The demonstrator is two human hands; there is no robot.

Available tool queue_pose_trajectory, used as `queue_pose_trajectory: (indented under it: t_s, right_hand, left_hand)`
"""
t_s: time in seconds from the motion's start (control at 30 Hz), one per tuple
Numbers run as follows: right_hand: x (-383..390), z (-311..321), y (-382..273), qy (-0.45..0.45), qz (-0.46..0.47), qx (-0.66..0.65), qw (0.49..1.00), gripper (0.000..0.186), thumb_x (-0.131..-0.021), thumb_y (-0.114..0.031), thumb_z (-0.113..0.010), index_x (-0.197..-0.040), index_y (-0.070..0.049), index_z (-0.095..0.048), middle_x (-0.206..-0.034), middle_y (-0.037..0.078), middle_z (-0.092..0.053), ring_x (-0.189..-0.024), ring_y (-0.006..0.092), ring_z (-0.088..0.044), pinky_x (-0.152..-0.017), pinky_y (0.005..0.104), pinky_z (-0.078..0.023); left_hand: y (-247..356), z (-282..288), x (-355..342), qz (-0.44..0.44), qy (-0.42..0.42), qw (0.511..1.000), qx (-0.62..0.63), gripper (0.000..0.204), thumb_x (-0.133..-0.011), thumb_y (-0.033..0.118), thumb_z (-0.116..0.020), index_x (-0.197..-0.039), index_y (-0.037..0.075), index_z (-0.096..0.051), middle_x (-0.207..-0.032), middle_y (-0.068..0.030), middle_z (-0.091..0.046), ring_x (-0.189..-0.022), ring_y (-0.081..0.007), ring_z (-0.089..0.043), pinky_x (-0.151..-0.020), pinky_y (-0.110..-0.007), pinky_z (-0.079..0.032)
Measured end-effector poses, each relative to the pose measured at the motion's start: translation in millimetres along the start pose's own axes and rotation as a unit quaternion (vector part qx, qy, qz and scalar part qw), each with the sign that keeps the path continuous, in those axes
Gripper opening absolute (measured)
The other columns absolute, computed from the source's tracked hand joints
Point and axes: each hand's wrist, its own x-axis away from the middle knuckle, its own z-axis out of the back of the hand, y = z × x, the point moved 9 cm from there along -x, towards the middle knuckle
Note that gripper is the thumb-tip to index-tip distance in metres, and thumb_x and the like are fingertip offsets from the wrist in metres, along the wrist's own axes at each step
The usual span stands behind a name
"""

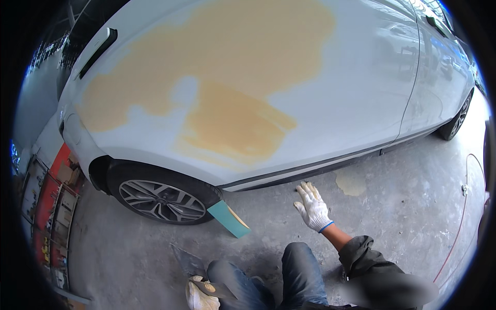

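Note:
My right hand (312, 206), in a white knit glove with a blue cuff edge, reaches out over the floor just below the car's sill. Its fingers are stretched out and it holds nothing. At the lower edge my gloved left hand (200, 298) is closed on a flat grey plate (221, 290) with a tan smear, beside my knee. A second dark flat sheet (188, 261) shows just above that hand; whether it is held cannot be told. Both hands are below a white car body panel (356, 103) covered in broad tan filler patches (235, 121).
The front wheel (163, 200) stands at left; a teal flat strip (227, 219) with a tan edge is next to its tyre. A red-backed rack (59, 170) with tools is at far left. A thin red hose (454, 240) runs along the concrete floor (403, 206) at right.

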Motion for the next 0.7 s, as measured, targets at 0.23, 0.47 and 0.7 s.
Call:
queue_pose_trajectory:
  t_s: [0.23,0.47,0.7]
  right_hand:
    - [83.0,-84.1,18.5,-0.093,-0.103,-0.103,0.985,0.053,-0.099,-0.04,-0.05,-0.14,-0.006,-0.048,-0.146,0.018,-0.047,-0.139,0.0352,-0.038,-0.116,0.0439,-0.03]
    - [119.4,-125.3,11.4,-0.092,-0.158,-0.188,0.965,0.045,-0.1,-0.034,-0.051,-0.137,-0.009,-0.052,-0.144,0.015,-0.051,-0.136,0.0326,-0.044,-0.111,0.0417,-0.037]
    - [117.5,-89.8,25.0,0.004,-0.198,-0.215,0.956,0.038,-0.101,-0.026,-0.049,-0.13,-0.006,-0.06,-0.133,0.017,-0.059,-0.127,0.033,-0.053,-0.107,0.0393,-0.041]
  left_hand:
    - [7.8,2.1,45.2,0.016,0.078,0.996,-0.039,0.033,-0.103,0.031,-0.051,-0.122,0.005,-0.056,-0.095,-0.0062,-0.062,-0.089,-0.0159,-0.059,-0.079,-0.028,-0.05]
    - [63.5,49.4,91.7,-0.156,0.129,0.954,-0.221,0.031,-0.109,0.03,-0.038,-0.125,0.008,-0.051,-0.098,0.0007,-0.056,-0.083,-0.005,-0.055,-0.072,-0.018,-0.048]
    - [61.2,106.1,75.6,-0.159,0.24,0.935,-0.208,0.032,-0.106,0.033,-0.044,-0.126,0.009,-0.054,-0.106,-0.0019,-0.06,-0.085,-0.0069,-0.058,-0.066,-0.02,-0.05]
